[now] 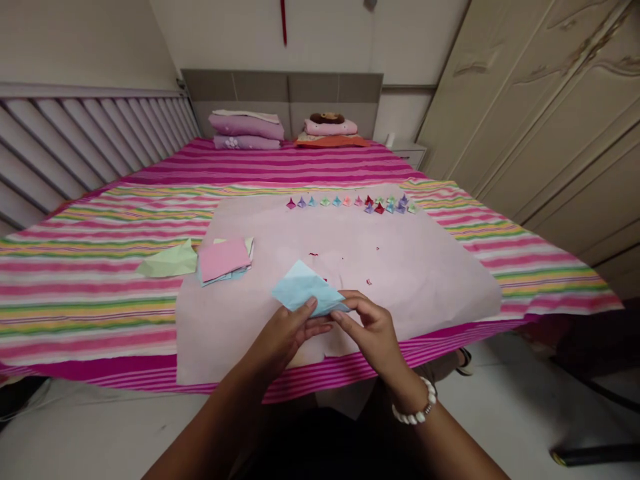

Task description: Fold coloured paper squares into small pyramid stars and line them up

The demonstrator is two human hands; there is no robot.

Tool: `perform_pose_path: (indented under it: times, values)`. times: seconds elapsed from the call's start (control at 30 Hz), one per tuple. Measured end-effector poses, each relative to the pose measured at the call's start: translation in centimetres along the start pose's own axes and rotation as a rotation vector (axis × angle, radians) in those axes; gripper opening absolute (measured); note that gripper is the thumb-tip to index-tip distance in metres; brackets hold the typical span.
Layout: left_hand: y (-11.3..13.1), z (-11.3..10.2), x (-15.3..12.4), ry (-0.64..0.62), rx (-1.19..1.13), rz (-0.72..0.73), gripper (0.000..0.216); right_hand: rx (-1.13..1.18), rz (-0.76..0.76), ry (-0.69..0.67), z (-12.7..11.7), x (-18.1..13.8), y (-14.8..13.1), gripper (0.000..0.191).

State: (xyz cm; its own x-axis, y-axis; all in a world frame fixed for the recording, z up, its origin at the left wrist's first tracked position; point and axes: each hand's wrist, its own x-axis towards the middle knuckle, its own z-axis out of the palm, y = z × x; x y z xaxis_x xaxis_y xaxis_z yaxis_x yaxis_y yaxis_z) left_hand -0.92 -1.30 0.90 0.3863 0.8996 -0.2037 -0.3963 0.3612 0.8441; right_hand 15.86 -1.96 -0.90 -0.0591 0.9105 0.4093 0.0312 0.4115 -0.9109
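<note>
A light blue folded paper (306, 290) is held just above the pale pink sheet (410, 267) near the bed's front edge. My left hand (285, 337) pinches its near edge with thumb and fingers closed. My right hand (370, 330), with a white bead bracelet at the wrist, pinches the paper's right corner. To the left lie a stack of coloured paper squares (225, 260), pink on top, and a loose green sheet (167, 262). A row of several small folded paper shapes (353, 202) in mixed colours lines the far edge of the pink sheet.
The bed (75, 267) has a pink striped cover, with folded pillows (246, 128) and bedding (331, 132) at the headboard. A slatted rail (75, 143) runs along the left, wardrobe doors (540, 113) on the right. Tiny red paper scraps (369, 281) dot the sheet.
</note>
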Motion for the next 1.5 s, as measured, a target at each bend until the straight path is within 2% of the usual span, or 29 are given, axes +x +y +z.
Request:
perform_pose_path:
  times: [0.1,0.2,0.27,0.37,0.4,0.53,0.63,0.77,0.93,1.13,1.37,1.5]
  values:
    - [-0.2,0.1,0.0,-0.044,0.152,0.038,0.034,0.105,0.118,0.018,0.4,0.0,0.1,0.009]
    - [-0.4,0.2,0.0,0.051,0.277,0.074,0.033,0.18,0.223,0.07,0.7,0.1,0.3,0.012]
    - [-0.5,0.2,0.1,0.109,0.343,0.08,0.034,0.238,0.258,0.109,0.8,0.1,0.5,0.022]
    - [-0.6,0.0,0.1,0.092,0.434,0.08,0.03,0.333,0.303,0.086,0.7,0.2,0.5,0.039]
    - [-0.6,0.0,0.1,0.067,0.449,0.076,0.028,0.353,0.331,0.059,0.6,0.2,0.5,0.039]
    - [-0.8,0.1,0.1,-0.005,0.42,0.07,0.019,0.377,0.439,-0.021,0.4,0.2,0.4,0.021]
    - [-0.9,0.1,0.3,0.091,0.326,0.14,0.019,0.414,0.461,0.015,0.6,0.1,0.5,0.022]
    - [-1.0,0.1,0.5,0.296,0.308,0.342,0.028,0.409,0.486,0.054,1.0,0.0,0.8,0.022]
    - [-1.1,0.0,0.1,0.293,0.442,0.478,0.039,0.4,0.433,0.064,1.3,0.0,0.7,0.021]
    - [-1.3,-0.4,0.4,0.246,0.437,0.397,0.039,0.387,0.386,0.032,1.3,-0.3,0.7,0.023]
    - [-0.9,-0.2,0.7,0.285,0.351,0.416,0.02,0.311,0.378,0.017,1.1,-0.2,1.0,0.023]
    - [-1.3,-0.7,0.9,0.273,0.27,0.274,0.015,0.331,0.371,0.099,1.3,0.1,1.4,0.033]
